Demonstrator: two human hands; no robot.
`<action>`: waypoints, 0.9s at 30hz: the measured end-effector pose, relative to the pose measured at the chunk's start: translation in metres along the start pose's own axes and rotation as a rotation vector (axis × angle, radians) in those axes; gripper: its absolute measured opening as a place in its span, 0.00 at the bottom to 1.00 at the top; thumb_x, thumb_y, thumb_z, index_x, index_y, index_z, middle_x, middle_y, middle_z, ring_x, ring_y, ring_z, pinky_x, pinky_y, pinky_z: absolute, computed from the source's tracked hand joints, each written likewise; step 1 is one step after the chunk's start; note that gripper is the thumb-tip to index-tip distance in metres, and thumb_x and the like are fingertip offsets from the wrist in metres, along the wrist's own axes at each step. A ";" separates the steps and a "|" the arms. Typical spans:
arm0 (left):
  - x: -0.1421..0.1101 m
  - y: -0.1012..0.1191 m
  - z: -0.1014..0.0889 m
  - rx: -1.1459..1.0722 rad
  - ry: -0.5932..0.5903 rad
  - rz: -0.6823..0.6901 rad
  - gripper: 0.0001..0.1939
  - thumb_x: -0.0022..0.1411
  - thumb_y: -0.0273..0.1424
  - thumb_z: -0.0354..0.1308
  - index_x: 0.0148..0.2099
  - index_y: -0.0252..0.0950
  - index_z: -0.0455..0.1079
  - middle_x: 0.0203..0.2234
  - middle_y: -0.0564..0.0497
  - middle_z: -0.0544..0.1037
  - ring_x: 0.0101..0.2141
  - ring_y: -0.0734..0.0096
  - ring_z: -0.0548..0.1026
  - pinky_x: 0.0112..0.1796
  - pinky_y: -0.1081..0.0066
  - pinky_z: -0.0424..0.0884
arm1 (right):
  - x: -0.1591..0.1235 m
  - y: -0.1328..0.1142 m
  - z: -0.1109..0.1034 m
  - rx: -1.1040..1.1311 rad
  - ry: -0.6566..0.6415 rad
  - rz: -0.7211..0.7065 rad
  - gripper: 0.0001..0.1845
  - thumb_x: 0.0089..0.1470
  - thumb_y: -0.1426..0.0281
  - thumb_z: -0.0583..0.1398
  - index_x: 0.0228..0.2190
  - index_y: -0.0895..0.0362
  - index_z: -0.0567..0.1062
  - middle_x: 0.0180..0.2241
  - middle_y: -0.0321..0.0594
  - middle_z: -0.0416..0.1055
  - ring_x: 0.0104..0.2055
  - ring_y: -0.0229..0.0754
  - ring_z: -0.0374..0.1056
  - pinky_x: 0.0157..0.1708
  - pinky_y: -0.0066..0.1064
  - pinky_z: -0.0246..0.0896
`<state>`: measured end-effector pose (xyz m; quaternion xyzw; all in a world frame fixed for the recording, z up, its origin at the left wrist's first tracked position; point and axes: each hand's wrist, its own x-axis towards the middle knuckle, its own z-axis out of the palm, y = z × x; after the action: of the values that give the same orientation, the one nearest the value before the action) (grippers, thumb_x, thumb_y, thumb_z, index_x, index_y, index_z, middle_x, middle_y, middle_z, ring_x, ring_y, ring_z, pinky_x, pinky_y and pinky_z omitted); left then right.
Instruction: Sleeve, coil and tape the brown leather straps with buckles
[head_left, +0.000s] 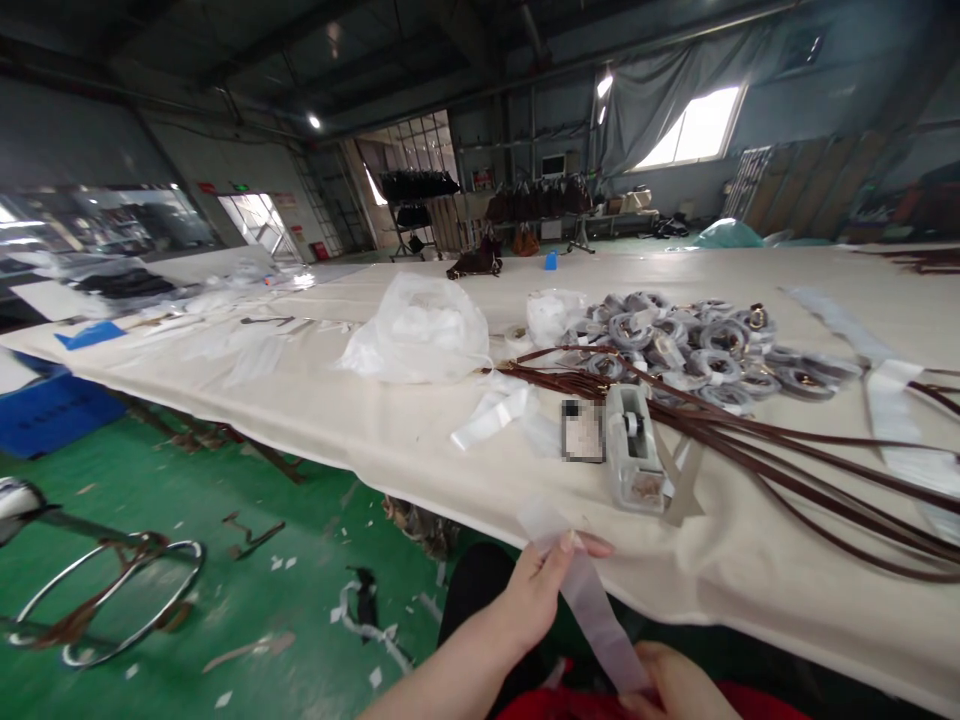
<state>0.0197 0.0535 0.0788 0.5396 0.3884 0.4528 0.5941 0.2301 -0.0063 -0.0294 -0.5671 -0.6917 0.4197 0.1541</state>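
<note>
A translucent whitish plastic strip [596, 605] runs slantwise between my two hands, just over the table's front edge. My left hand [541, 580] pinches it near its upper end, thumb on top and a finger stretched out to the right. Lower down, near the bottom of the view, my right hand [667, 680] grips the other end; part of that hand is cut off by the frame. Beyond my hands on the cream tabletop [465, 480] stands a clear tape dispenser [636, 450], beside a blurred-out small rectangular item [583, 432]. More plastic strips [491, 415] lie left of it.
Long brown leather straps [757, 440] spread across the right side. Behind them is a pile of coiled, plastic-wrapped straps [675, 345]. A bulging white plastic bag [420, 325] sits at centre. A stool's metal ring base [135, 600] stands on the green floor at left.
</note>
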 end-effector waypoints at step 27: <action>-0.012 -0.021 0.024 0.020 0.026 -0.226 0.26 0.51 0.53 0.66 0.25 0.31 0.74 0.20 0.51 0.74 0.24 0.74 0.67 0.28 0.73 0.64 | -0.022 -0.058 -0.038 0.262 -0.114 -0.149 0.11 0.58 0.65 0.61 0.34 0.55 0.84 0.39 0.45 0.80 0.44 0.51 0.75 0.48 0.38 0.68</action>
<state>0.0416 0.0347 0.0606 0.4925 0.4587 0.3860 0.6309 0.2248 -0.0110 0.0428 -0.4645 -0.6789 0.5252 0.2179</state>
